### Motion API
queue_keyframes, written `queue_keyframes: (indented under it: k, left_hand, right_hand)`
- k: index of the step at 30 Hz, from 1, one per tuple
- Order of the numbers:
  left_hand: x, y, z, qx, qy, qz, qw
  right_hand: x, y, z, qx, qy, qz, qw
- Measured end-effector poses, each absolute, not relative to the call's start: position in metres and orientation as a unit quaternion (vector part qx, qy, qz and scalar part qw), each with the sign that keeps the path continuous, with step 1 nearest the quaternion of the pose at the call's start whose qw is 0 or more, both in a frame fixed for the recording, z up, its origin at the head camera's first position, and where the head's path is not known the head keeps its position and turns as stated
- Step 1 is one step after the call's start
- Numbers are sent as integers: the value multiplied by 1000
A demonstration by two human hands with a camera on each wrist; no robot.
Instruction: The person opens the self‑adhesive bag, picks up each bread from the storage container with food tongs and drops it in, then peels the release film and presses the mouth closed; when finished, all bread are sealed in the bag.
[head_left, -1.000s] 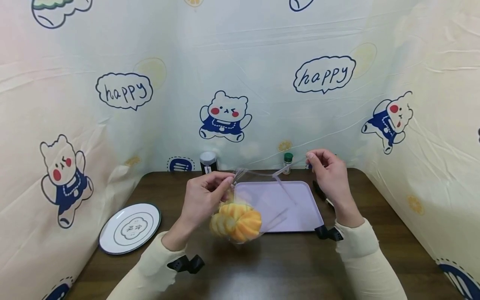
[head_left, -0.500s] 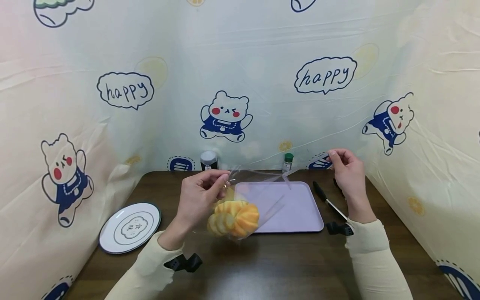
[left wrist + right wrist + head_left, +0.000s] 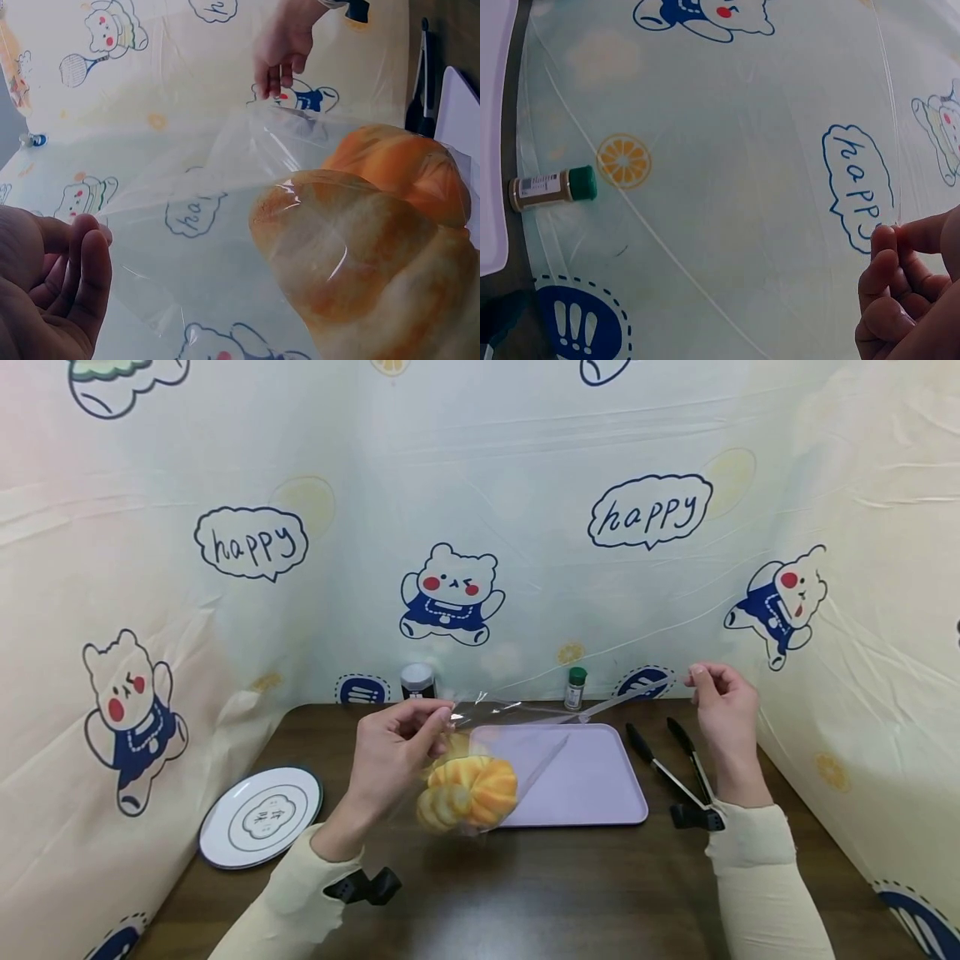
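Note:
A clear plastic bag (image 3: 517, 752) with an orange-yellow ridged bun (image 3: 468, 793) inside hangs just above the table's middle. My left hand (image 3: 441, 718) pinches the bag's top edge, and the bun (image 3: 367, 255) fills the left wrist view beside the left hand (image 3: 75, 255). My right hand (image 3: 693, 677) is raised at the right and pinches the end of a thin clear plastic strip (image 3: 630, 697). The strip stretches back to the bag's mouth. In the right wrist view the right hand's fingertips (image 3: 889, 244) are pressed together on the film.
A lilac tray (image 3: 600, 777) lies behind the bag, with black tongs (image 3: 675, 760) to its right. A white plate (image 3: 258, 814) sits front left. A green-capped spice jar (image 3: 575, 687) and a black-lidded jar (image 3: 417, 681) stand at the table's back. Printed curtain walls close three sides.
My right hand has moved right and away from the bag, drawing the clear strip out longer. The tongs are now uncovered. The left hand and bun have barely shifted.

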State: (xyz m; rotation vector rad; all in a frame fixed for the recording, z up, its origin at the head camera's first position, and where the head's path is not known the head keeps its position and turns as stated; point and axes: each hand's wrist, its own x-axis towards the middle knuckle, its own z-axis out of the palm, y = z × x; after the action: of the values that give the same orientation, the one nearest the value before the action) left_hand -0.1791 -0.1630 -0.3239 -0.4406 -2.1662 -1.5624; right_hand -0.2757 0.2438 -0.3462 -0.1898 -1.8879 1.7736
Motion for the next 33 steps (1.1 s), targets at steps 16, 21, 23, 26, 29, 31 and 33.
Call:
queue_keyframes:
  k: [16,21,23,26,29,31,33]
  left_hand:
    - [-180,-165,-322,-169,-775,-565,228]
    - [-180,-166,-323,-167,-772,-564,242]
    - [-180,-167,-323,-165,-774,-560,244]
    - [-180,-169,-322,-162,-780,-553,244]
    - [-179,-170,-322,-154,-785,-550,241]
    - [-179,-172,-322,-149,-787,-548,241]
    - [-179,-172,-322,-146,-790,-545,242]
  right_hand:
    - [-279,262,-354,-109,-695,657,272]
    - [-283,271,-357,-110,-659,688,283]
    - [-283,276,-357,-107,-646,705,273]
    - [-282,283,-358,-97,-656,709,240]
    - [-280,289,-359,-78,-703,677,202]
    - [-280,292,-361,-67,-749,637,169]
    - [-282,295,-364,-53,-793,590,139]
